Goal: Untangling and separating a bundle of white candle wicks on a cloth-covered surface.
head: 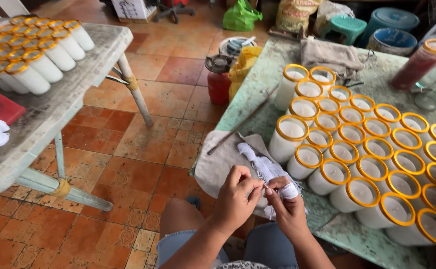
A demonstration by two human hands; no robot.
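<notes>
On the far left a grey table [54,107] bears finished white candles [34,50]. Over the person's lap, the left hand [235,199] pinches a strand from the bundle of white wicks [265,169], which trails back onto a cloth [223,159] at the green table's [272,74] edge. The right hand [287,206] is closed around the bundle — thumb and finger meeting the left's. A hard tug could likely fray the strand or drag the bundle against the yellow-rimmed candle jars [362,149] just beside it.
</notes>
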